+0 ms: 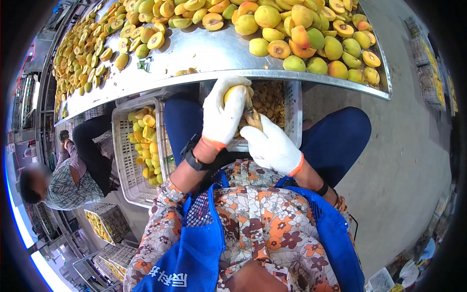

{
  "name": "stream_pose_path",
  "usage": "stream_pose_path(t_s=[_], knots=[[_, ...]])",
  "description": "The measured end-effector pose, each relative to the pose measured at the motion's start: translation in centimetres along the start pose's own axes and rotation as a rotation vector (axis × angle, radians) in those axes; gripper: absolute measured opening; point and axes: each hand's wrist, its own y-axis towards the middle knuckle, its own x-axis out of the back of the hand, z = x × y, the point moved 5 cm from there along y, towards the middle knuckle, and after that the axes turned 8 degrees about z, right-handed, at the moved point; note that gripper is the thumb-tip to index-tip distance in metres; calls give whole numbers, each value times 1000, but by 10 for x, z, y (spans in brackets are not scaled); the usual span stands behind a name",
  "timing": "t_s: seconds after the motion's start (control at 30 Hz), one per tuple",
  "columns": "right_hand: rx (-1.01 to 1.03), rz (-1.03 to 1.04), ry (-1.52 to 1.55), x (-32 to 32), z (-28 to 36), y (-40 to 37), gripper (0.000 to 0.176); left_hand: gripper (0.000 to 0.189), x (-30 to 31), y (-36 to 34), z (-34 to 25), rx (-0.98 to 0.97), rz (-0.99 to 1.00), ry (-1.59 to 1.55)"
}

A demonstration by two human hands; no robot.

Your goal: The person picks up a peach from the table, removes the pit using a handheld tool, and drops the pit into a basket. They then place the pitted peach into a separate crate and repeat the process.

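The left hand (220,109) is in a white glove and shuts around a yellow fruit (234,92). The fingers wrap around it, maybe so it cannot slip or roll. The right hand (273,148) has a white glove too. It pinches a small tool (254,120) that looks like it has a brown handle. The tool points up at about 11 o'clock, to the fruit, and the hands are close, which should make it easy to aim. I cannot tell if the tip goes into the fruit, because the fingers hide it

The hands are just by the near edge of the big metal table (180,51), which is at 12 o'clock. Lots of fruit (267,17) is on it, some whole and some cut, so it looks easy to reach. The table has a raised edge, and that may stop fruit from rolling off

Under the hands, and a bit to 1 o'clock, a crate (294,109) sits between the knees with small brown bits in it. It is likely there so bits can drop right in. At 9 o'clock, beside the left leg, a white crate (132,187) has yellow fruit pieces (152,146) in it, near the left hand. At 8 o'clock, well apart, another person (78,182) sits by more crates
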Motion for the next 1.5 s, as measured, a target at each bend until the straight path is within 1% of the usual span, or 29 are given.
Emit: stream_pose_path(t_s=[0.03,0.1,0.13,0.2,0.23,0.3,0.33,0.37,0.43,0.47,0.5,0.53,0.57,0.6,0.63,0.7,0.73,0.8,0.83,0.9,0.97,1.03,1.07,1.13,1.27,1.37,1.4,1.43,1.5], knots=[[-4,-1,3,-1,-3,-3,35,25,5,1,2,5,1,-1],[-106,47,343,-3,-14,-3,31,27,5,10,14,147,263,-335],[-104,49,338,-1,-24,2,31,29,4,8,19,141,220,-310],[669,-245,-909,3,-5,2,29,25,-3,0,20,30,23,-150],[674,-248,-914,0,2,1,29,22,-4,-4,14,-13,-69,-136],[87,-100,-191,4,-8,4,31,20,-4,-7,6,30,-78,-126],[-58,-55,-89,0,-6,1,31,20,-3,-8,4,77,-74,-72],[-55,-56,-95,7,-11,2,31,20,-2,-8,3,121,-72,-15],[-171,528,890,-8,-31,7,33,20,0,-11,-7,-125,-101,249],[-141,425,699,-2,-39,9,33,19,1,-10,-6,-201,-88,268],[-137,433,690,-9,-33,7,33,19,1,-9,-7,-278,-72,289],[-152,285,530,-11,-26,4,32,19,3,-9,-9,-285,-77,293],[-165,136,369,-8,-23,1,31,18,3,-9,-5,-192,-50,166],[-144,182,469,-11,-19,1,25,18,2,-8,0,-104,-22,40],[-140,184,465,-14,-14,0,25,17,0,-9,9,-16,-31,-262],[-126,93,355,-16,-4,-4,21,18,-3,-12,14,-35,-99,-317],[-124,94,349,-15,-5,-3,21,18,2,-9,15,-41,-100,-318],[-208,140,580,-14,-13,-1,21,20,0,-3,24,104,181,-525],[-209,144,572,-12,-11,-2,21,20,0,-1,26,96,175,-524],[-214,329,629,-17,-5,-3,20,24,-1,2,27,-6,206,-443],[-237,335,692,-18,-4,-4,19,25,4,6,30,-17,265,-474],[-257,331,758,-17,-5,-4,18,28,0,10,32,26,405,-660],[-249,367,756,-18,-8,-3,18,28,3,13,34,29,407,-664],[-247,400,754,-20,-10,-3,19,30,7,15,35,30,547,-593],[-225,434,672,-25,-5,3,21,31,16,16,23,-84,517,-563],[-201,415,597,-24,5,10,20,29,7,4,12,-13,157,-886],[-206,402,589,-25,5,12,18,32,7,2,7,-43,74,-888],[-212,386,584,-28,5,12,16,32,11,1,12,-36,67,-890],[-221,374,561,-34,0,15,14,35,21,4,17,-89,319,-815]])
